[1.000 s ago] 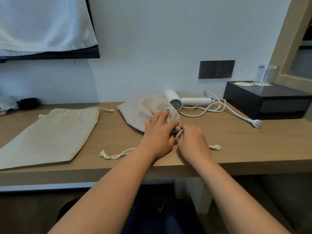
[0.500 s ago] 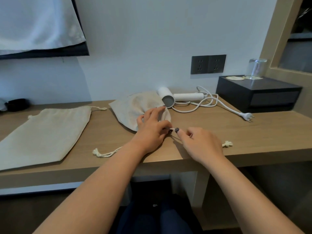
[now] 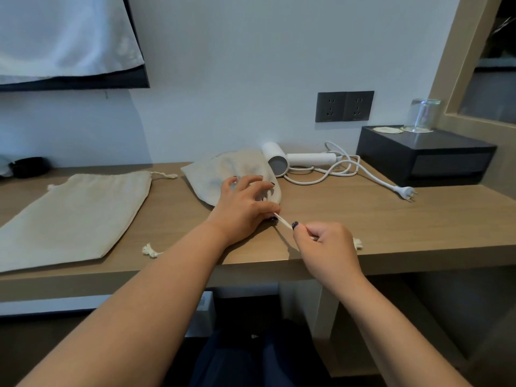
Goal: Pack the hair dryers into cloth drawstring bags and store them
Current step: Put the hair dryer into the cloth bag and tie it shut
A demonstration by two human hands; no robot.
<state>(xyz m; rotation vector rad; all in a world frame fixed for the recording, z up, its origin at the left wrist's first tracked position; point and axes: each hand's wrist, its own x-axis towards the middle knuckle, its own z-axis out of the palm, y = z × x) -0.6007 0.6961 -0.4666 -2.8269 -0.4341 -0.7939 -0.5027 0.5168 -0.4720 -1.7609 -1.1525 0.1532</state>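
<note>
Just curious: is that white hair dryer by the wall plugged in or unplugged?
Unplugged. The hair dryer lies on the desk; its plug rests there too, away from the wall sockets.

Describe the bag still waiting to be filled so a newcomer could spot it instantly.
Start at the long wooden desk against the wall and look to its left end. The empty bag lies flat there, away from both hands. Unlike the bulging bag under the left hand, it is larger, smooth and untouched.

Bare desk (image 3: 363,219) right of the hands; cord (image 3: 371,175) and black box (image 3: 424,160) crowd the back.
</note>
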